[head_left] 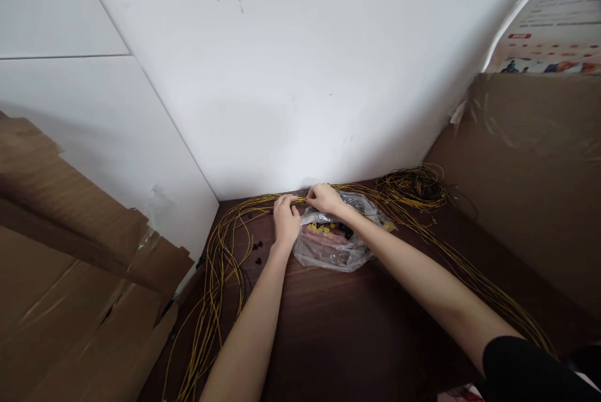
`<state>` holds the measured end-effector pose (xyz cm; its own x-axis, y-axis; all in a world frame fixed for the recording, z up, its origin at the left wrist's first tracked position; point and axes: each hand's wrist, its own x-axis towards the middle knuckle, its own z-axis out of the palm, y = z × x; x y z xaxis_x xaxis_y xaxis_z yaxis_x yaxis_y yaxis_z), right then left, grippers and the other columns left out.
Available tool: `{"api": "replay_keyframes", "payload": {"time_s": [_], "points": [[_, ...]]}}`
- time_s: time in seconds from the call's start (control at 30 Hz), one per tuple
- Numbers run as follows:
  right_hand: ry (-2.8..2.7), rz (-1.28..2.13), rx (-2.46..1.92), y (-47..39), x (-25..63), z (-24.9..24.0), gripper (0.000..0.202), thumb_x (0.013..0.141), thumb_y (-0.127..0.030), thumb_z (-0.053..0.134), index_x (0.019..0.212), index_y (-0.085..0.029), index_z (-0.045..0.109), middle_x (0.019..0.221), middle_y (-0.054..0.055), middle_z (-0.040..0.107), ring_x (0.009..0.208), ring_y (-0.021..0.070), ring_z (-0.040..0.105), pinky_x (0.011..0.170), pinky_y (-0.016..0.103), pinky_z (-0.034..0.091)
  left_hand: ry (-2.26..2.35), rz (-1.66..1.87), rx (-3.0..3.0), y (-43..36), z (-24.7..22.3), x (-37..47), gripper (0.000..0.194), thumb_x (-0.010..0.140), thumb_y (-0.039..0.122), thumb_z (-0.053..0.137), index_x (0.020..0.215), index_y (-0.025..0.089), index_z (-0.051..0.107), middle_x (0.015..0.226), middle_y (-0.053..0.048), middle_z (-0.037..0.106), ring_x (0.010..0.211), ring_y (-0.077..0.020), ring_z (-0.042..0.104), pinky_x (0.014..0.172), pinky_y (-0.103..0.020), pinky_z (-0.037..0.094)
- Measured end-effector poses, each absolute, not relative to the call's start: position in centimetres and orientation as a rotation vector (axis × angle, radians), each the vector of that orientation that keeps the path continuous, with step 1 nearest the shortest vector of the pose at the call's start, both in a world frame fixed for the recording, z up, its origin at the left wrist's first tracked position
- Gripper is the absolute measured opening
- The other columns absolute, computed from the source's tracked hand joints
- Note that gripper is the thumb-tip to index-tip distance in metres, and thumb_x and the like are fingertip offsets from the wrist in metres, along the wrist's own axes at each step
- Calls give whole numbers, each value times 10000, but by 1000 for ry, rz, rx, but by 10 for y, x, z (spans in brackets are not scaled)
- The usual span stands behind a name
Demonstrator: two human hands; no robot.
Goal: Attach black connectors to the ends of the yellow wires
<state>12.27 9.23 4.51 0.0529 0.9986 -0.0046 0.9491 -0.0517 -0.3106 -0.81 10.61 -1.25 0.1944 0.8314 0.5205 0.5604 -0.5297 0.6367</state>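
Thin yellow wires (220,226) run in a loose bundle along the foot of the white wall. My left hand (286,217) is closed over this bundle, fingers bent around it. Just to its right, my right hand (323,197) pinches at the same wires; its fingertips partly hide what lies between them. Below and between both hands rests a clear plastic bag (335,258), its mouth partly open. Inside it show small yellow pieces (323,227), black pieces and something pinkish. My right forearm crosses over the bag.
A tangled coil of yellow and black wire (413,186) lies at the back right. Small black parts (257,245) are scattered left of the bag on the dark brown tabletop (338,327). Cardboard (84,302) stands at the left, and a brown panel (530,189) borders the right.
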Motion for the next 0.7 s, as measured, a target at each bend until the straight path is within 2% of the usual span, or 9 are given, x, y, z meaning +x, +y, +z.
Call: {"api": "replay_keyframes", "payload": {"time_s": [0.13, 0.47, 0.6, 0.7], "points": [[-1966, 348, -2060, 95, 127, 44, 222, 759, -226, 499, 828, -180, 705, 807, 49, 704, 745, 153, 625, 617, 199, 386, 1294, 1258, 2189, 106, -12, -8, 300, 722, -3, 411, 875, 138, 626, 1028, -89, 612, 1019, -197, 539, 970, -363, 407], [-1961, 320, -1900, 96, 123, 54, 200, 776, -192, 513, 867, -154, 686, 869, 59, 697, 794, 150, 615, 685, 194, 394, 1383, 1299, 2223, 99, -7, -8, 381, 738, 52, 455, 1095, 167, 525, 1098, -92, 537, 1091, -227, 470, 968, -386, 388], [-1998, 324, -1821, 90, 121, 63, 173, 763, -172, 533, 855, -145, 677, 813, 46, 694, 731, 132, 607, 647, 182, 390, 1401, 1380, 2299, 96, -3, -9, 353, 796, 130, 461, 1143, 171, 512, 1221, -109, 468, 1211, -237, 372, 1035, -395, 308], [-2027, 315, -1776, 87, 121, 67, 155, 759, -158, 545, 840, -129, 674, 788, 51, 690, 703, 127, 601, 630, 181, 388, 1238, 1376, 2405, 96, -2, -9, 297, 843, 181, 437, 1123, 186, 534, 1237, -76, 508, 1271, -225, 321, 1082, -423, 219]]}}
